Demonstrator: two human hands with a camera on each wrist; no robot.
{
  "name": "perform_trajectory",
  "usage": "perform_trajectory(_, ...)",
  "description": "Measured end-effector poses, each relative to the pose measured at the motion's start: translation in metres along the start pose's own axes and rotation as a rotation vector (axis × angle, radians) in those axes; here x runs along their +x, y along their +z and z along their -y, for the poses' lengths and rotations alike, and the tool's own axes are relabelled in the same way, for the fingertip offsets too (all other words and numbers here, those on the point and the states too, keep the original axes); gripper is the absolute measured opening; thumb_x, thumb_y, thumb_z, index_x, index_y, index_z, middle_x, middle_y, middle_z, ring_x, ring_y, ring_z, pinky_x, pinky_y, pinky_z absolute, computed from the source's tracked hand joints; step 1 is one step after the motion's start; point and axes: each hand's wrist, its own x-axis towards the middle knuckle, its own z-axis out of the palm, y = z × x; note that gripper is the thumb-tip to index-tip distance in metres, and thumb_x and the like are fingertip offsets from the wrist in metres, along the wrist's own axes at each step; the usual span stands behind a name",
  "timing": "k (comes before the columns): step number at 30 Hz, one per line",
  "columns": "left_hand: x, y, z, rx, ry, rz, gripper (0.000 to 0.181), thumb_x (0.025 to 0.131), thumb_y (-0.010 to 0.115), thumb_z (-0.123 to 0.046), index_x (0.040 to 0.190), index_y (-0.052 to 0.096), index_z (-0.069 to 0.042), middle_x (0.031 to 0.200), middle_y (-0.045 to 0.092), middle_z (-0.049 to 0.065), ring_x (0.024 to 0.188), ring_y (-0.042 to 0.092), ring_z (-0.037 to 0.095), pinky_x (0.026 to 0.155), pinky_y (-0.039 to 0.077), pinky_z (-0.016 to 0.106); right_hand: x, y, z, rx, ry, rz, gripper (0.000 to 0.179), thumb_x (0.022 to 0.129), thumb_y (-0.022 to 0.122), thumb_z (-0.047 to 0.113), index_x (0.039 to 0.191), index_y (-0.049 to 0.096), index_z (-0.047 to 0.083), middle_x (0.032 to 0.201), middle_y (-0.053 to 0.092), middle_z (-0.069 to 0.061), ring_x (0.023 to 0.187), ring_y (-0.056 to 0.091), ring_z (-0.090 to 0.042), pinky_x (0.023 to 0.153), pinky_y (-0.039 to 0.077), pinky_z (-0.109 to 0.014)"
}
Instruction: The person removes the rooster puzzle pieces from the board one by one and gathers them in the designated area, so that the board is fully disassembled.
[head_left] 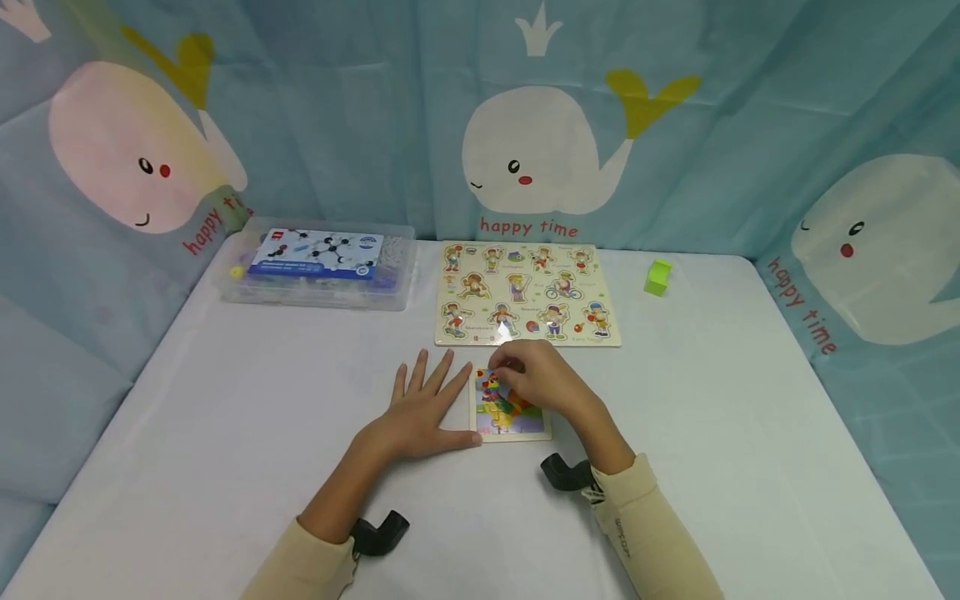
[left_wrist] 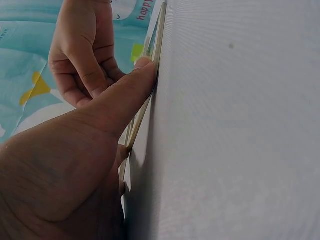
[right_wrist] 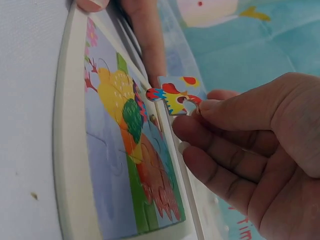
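Observation:
A small framed jigsaw puzzle with a rooster picture lies flat on the white table. My right hand is over its upper part; in the right wrist view, thumb and fingers pinch a puzzle piece printed with the rooster's head, held at the puzzle's far edge. Most of the rooster picture is laid in the frame. My left hand rests with fingers spread along the frame's left side. Its thumb touches the near left corner of the frame.
Behind the puzzle lies a wooden board with cartoon children playing sports. A clear plastic box with a blue molecule-model label stands at the back left, a green block at the back right. A whale-print curtain surrounds the table.

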Motion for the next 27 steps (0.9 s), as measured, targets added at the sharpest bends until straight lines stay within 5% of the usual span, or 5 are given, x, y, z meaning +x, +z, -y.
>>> perform_trajectory(14,0.000,0.000,-0.002,0.001,-0.004,-0.002,0.103,0.084,0.063,-0.071,0.162,0.019,-0.020,0.167,-0.001,0.013,0.148,-0.018,0.044,0.112,-0.010,0.065,-0.012,-0.018,-0.013,0.110,0.108,-0.032,0.006,0.093,0.069,0.003,0.094,0.074,0.006,0.089,0.069,0.001,0.080,0.061,-0.017,0.075,0.054,-0.032)
perform_trajectory(27,0.001,0.003,0.000,0.008,-0.003,-0.027,0.105,0.083,0.063,-0.072,0.162,0.018,-0.020,0.167,-0.001,0.012,0.148,-0.018,0.043,0.112,-0.010,0.065,-0.027,-0.053,-0.039,0.060,0.237,-0.042,0.007,0.091,0.069,0.000,0.090,0.072,0.006,0.088,0.068,-0.005,0.080,0.062,-0.021,0.070,0.051,-0.035)
